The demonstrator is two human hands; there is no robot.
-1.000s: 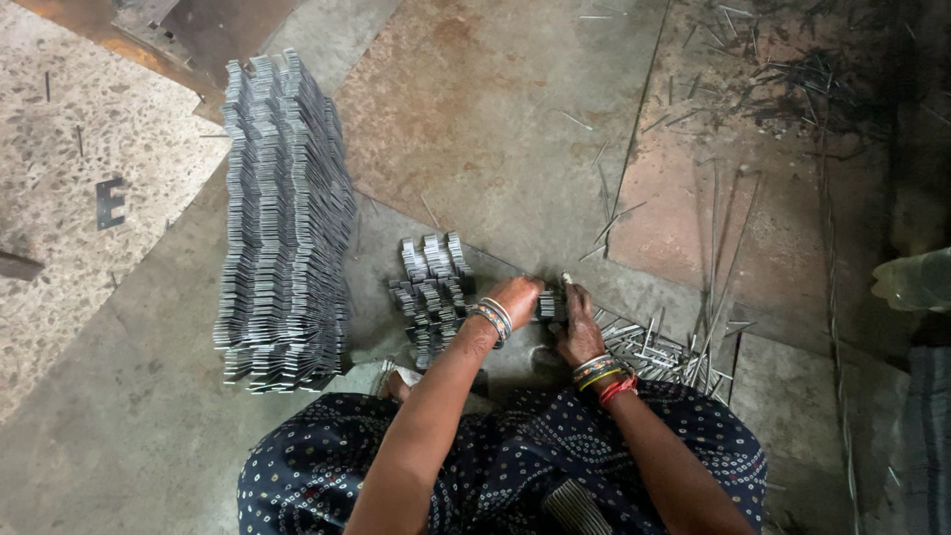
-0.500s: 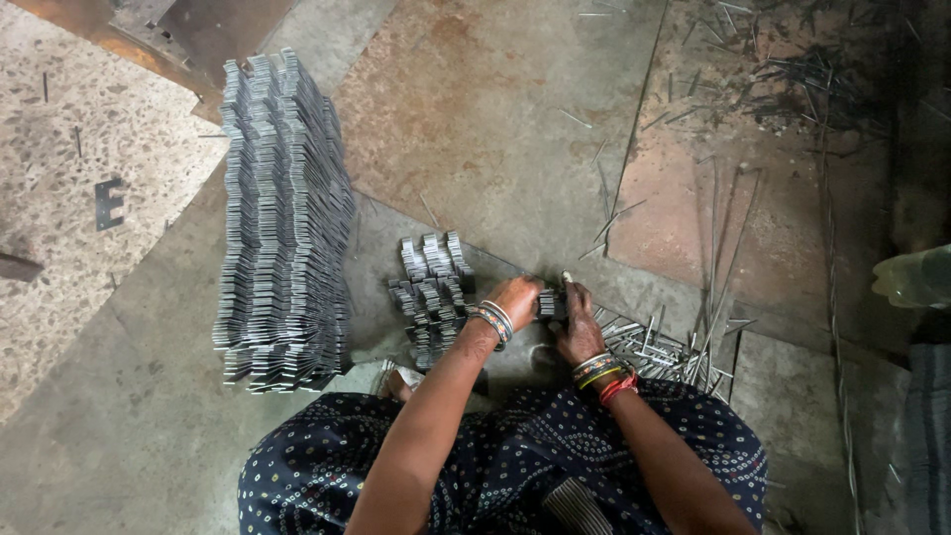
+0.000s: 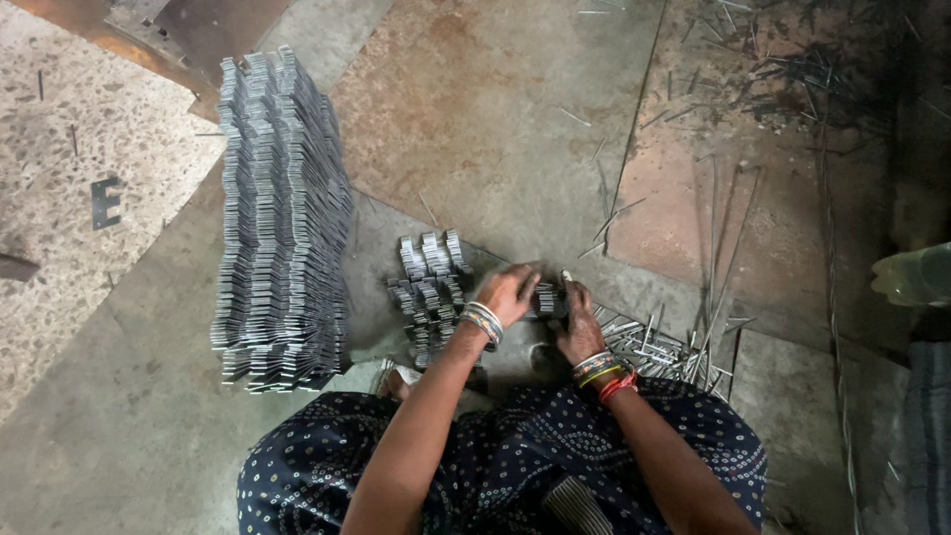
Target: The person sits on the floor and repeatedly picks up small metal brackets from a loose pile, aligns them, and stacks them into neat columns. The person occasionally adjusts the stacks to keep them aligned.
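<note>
Both hands meet over a small bundle [image 3: 545, 298] of thin metal plates, low on the floor [image 3: 495, 129] just in front of the knees. Left hand [image 3: 507, 292] is curled over the bundle's left end, fingers closed on it. Right hand [image 3: 578, 315] presses the right end, thumb up, fingers wrapped; how tight the hold is, cannot tell, the bundle is mostly hidden between the palms.

Risks, as a judgement:
- The plates look like sharp-edged stampings and the hands are bare, so a slip along an edge could cut a finger or palm.
- The bundle is squeezed only from the ends. If pressure is uneven the plates could fan out and spill onto the floor.
- The short stack [image 3: 428, 293] stands just left of the left wrist, already uneven. A nudge from the forearm could topple it.
- Loose rods [image 3: 654, 347] lie just beside the right wrist, ends pointing many ways. The wrist or bangles [image 3: 601, 369] could snag or get poked.
- The tall stack [image 3: 282, 218] further left leans a bit, but it is well apart from the hands, so little danger now.

Pose: both forearms reach forward and down from the lap and converge. Left wrist is bent slightly inward, knuckles up. Right wrist is straighter, hand turned on its side. The person is squatting or seated low, the patterned cloth [image 3: 515, 456] over the knees.

A gloved hand [image 3: 906, 277] of another person shows at the right edge, well apart.
</note>
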